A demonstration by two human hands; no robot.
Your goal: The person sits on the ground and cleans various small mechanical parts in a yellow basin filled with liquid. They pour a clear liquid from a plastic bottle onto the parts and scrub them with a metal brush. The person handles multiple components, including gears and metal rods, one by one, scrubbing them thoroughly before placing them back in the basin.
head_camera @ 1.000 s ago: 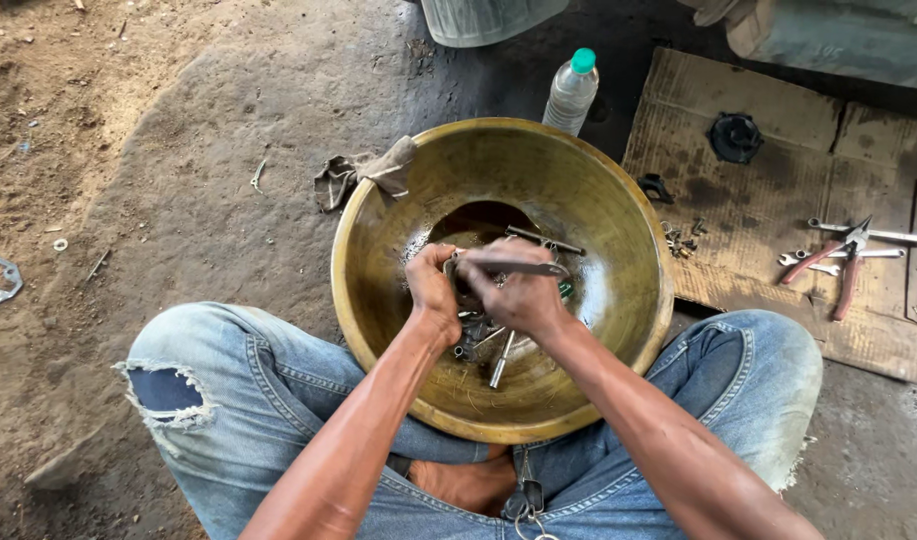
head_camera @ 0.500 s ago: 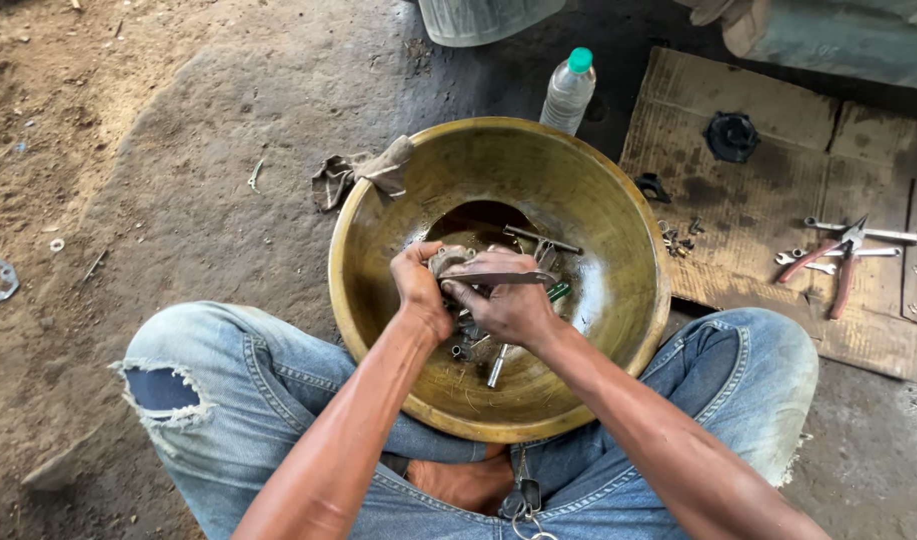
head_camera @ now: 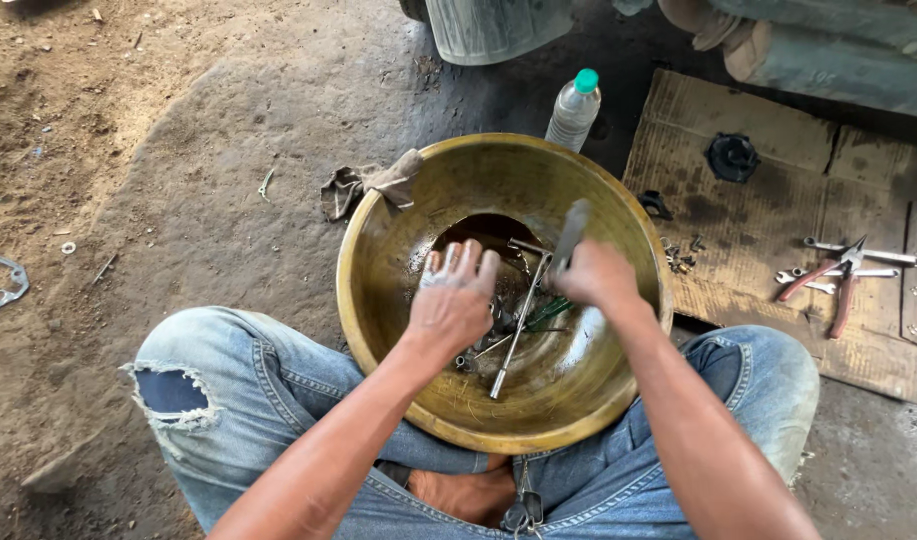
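A large brass-coloured bowl rests between my crossed legs in blue jeans. Dark liquid and several metal parts lie in its bottom, among them a long metal rod. My left hand hovers over the parts, fingers spread and wet, holding nothing. My right hand is closed on a grey bar-shaped tool that points up and away over the bowl.
A dirty rag lies on the dirt at the bowl's far left rim. A plastic bottle with a green cap stands behind it. On the cardboard sheet at right lie red-handled pliers, wrenches and a black round part.
My hands were together over the parts in the bowl. Now they have come apart: the left has let go and spread open, the right has lifted the grey tool away.
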